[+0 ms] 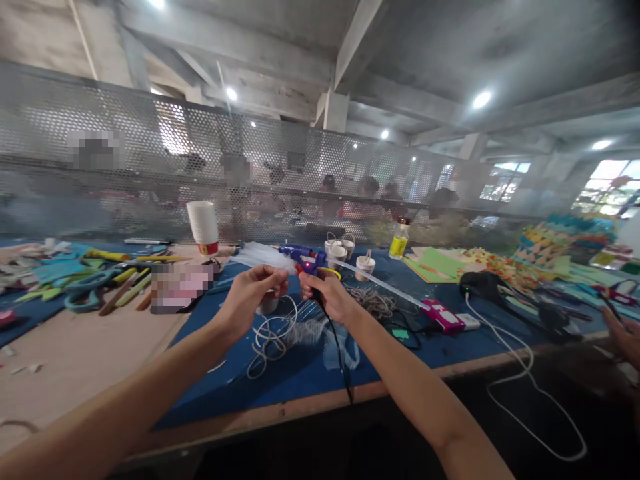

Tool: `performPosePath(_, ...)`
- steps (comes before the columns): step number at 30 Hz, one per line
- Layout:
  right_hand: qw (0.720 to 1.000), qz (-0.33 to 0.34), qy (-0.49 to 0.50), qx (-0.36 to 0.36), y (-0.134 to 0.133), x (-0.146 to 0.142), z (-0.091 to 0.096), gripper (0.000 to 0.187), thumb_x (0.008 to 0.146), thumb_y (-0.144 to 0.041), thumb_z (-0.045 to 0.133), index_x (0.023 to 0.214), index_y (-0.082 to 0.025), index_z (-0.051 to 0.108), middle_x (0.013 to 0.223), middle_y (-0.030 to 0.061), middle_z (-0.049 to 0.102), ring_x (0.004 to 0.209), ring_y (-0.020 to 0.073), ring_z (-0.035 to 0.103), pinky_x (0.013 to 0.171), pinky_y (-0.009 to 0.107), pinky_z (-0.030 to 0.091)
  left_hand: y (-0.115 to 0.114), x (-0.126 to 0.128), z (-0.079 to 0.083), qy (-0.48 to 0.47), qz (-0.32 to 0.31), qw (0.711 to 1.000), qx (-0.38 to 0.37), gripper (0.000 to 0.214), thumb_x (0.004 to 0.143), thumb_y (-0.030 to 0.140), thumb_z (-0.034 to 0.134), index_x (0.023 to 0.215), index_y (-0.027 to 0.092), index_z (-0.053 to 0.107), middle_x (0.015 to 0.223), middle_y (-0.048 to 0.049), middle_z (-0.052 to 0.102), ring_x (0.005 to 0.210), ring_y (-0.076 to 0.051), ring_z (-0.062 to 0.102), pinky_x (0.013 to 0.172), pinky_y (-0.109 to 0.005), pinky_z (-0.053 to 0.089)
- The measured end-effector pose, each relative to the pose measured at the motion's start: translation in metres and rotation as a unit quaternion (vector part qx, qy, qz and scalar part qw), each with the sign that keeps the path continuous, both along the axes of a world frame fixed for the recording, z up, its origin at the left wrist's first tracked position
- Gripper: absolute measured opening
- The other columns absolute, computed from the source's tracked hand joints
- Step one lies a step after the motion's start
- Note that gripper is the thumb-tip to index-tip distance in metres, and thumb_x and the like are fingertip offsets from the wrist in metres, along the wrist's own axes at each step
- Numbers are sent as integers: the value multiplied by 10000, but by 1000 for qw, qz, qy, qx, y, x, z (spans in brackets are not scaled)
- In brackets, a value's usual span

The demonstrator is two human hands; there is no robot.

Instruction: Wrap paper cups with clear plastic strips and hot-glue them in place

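Note:
My left hand (251, 291) is closed in a pinch on a white feather (263, 256), held up over the blue mat (300, 373). My right hand (326, 293) is wrapped round the grip of a blue glue gun (301, 259), whose nozzle points left at the feather's base. A clear glue stick (380, 283) juts out of the gun's back, and its black cord (339, 357) hangs down past the table edge. Below the hands lie loops of white string (273, 333) and a small cup (267, 305).
A stack of white paper cups (203, 228), scissors (90, 287) and pencils lie left. Small cups with handles (365, 265), a yellow bottle (399, 243), coloured paper (435, 263), a black device with a white cable (480, 283) lie right. Another person's hand (623, 333) is at far right. A perforated metal screen (100, 153) runs behind.

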State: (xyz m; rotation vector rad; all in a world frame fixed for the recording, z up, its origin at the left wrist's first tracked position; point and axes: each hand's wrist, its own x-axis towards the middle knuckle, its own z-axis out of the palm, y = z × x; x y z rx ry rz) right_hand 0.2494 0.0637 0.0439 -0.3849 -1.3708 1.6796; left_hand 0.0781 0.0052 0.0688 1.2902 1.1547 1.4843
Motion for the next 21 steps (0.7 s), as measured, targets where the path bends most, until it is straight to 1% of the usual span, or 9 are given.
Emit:
performPosePath(1,1000,-3,7,-1,0,1,0,263,773,-366,802,928,-183,693,638,-57,449,567,94,395,580,253,368,1,-3,-1,4,1,1000,2,387,671,494,829,728,158,646,664,-15,678,596,-139,611,596,-269,474)
performPosePath(4,999,-25,32,-9,4,5,2,267,767,-339,799,956,-186,688,621,-70,418,546,81,356,565,242,342,6,-19,-5,24,21,999,7,362,648,477,848,701,165,671,697,-29,712,628,-152,631,622,-280,494)
performPosePath(7,997,-47,50,-19,9,10,5,304,744,-330,808,974,-178,678,616,-75,416,537,72,329,547,233,317,14,-42,-6,45,49,998,16,382,641,488,854,740,160,685,713,-31,713,673,-161,646,660,-286,516)
performPosePath(9,996,-56,60,-26,12,12,7,323,723,-329,821,961,-172,667,614,-76,417,535,69,323,537,231,307,21,-59,-6,79,76,994,25,414,658,527,829,756,153,682,724,-26,708,688,-159,647,686,-290,532)
performPosePath(12,995,-63,67,-27,15,14,8,333,713,-314,827,960,-170,656,610,-79,416,533,70,325,531,232,304,32,-80,-6,121,103,987,21,410,679,507,820,826,142,706,742,-24,723,705,-163,650,705,-286,530)
performPosePath(15,995,-63,68,-20,14,14,8,313,726,-302,817,958,-170,654,610,-78,420,534,70,333,534,232,304,46,-95,-5,194,142,971,19,344,714,445,812,845,136,737,661,10,693,637,-133,594,638,-235,469)
performPosePath(18,996,-60,60,-12,14,14,7,294,727,-308,812,934,-175,652,611,-77,421,535,71,337,537,237,307,65,-105,-3,273,162,948,10,282,799,392,754,875,121,750,640,22,686,622,-124,572,617,-218,441)
performPosePath(21,997,-58,51,-10,13,15,7,298,721,-321,814,923,-178,649,612,-76,423,537,73,337,537,240,309,87,-111,-3,345,174,922,-9,316,882,388,679,989,97,739,725,6,722,703,-147,612,646,-223,457)
